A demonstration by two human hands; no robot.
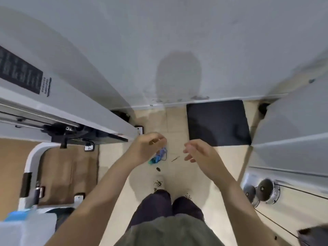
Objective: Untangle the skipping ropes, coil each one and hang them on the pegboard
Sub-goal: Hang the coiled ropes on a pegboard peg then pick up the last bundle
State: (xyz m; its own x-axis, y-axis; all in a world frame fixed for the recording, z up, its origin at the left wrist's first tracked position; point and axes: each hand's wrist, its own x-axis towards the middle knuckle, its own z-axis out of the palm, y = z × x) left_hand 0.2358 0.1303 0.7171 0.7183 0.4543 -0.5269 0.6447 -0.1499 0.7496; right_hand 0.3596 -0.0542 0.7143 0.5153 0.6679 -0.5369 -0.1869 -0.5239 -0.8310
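Olive-green shirt fabric [168,231] fills the bottom edge of the view, with dark trouser legs [170,208] and pale patterned shoes [158,182] below it on the cream tiled floor [179,125].

Fingers of the left hand [147,147] are curled inward, and a thin tan strand [154,141] shows between the fingertips; whether they truly pinch it cannot be told through the blur. Just beneath that hand hangs a small blue-and-white bundle of skipping rope with a teal end [158,155], touching or nearly touching the palm side of the hand; a thin dark cord loops out from its right edge. Which part of the bundle the hand has hold of is hidden.

Fingers of the right hand [198,153] are spread and loosely bent, holding nothing, palm turned toward the left hand, with a gap between the two. A short dark sliver [175,158] shows between the hands, and a small dark speck [158,168] lies on the tiles below the bundle. Both bare forearms reach up from the lower corners of the view.

Beyond the hands, a dark square mat [218,121] lies against the base of a grey-white wall [159,41]. To the left stands a white machine frame with a black label [19,70], and brown cardboard [69,174] lies on the floor beside it. At the right are round metal pulleys with cables [264,191].
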